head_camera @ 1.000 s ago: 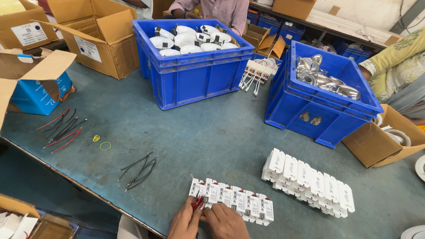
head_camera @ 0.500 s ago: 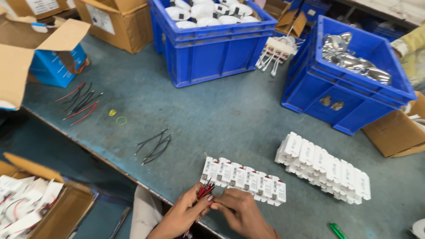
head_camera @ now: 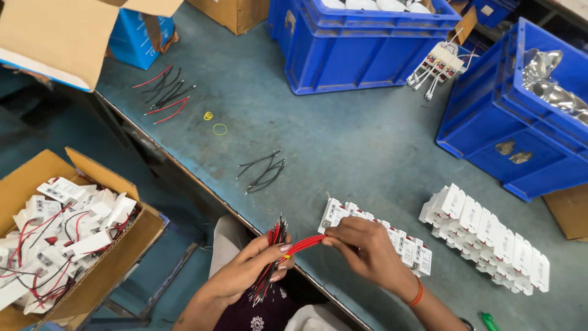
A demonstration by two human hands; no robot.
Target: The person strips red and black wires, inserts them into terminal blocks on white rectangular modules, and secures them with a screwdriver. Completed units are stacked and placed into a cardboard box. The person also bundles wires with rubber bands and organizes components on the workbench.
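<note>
Two blue crates point(head_camera: 367, 55) sit on the far side of the counter point(head_camera: 343, 147), well beyond both sets of fingers; the second crate point(head_camera: 520, 122) is off to the far right. Cardboard box of wired white units point(head_camera: 67, 245) is down on the left, lower than the counter, outside the left hand. Block of white modules point(head_camera: 490, 236) lies on the counter right of the right hand, apart from it. Row of white modules point(head_camera: 392, 236) lies just beyond the right-hand fingers, partly hidden by them. Left hand point(head_camera: 245, 276) fingers are closed round a bundle of red and black wires point(head_camera: 272, 257), long axis running up-down, tips fanned above the thumb. Right hand point(head_camera: 361, 245) fingers point(head_camera: 331, 240) are pinched narrow on a red wire point(head_camera: 306, 245), which runs sideways from the bundle toward the right hand. Right hand is nearer the module row; the wire end points right, at that row. Loose black wires point(head_camera: 263, 171) lie beyond the left fingers, apart. Red and black wires point(head_camera: 165, 92) and small yellow rings point(head_camera: 214, 122) lie further off, far left.
</note>
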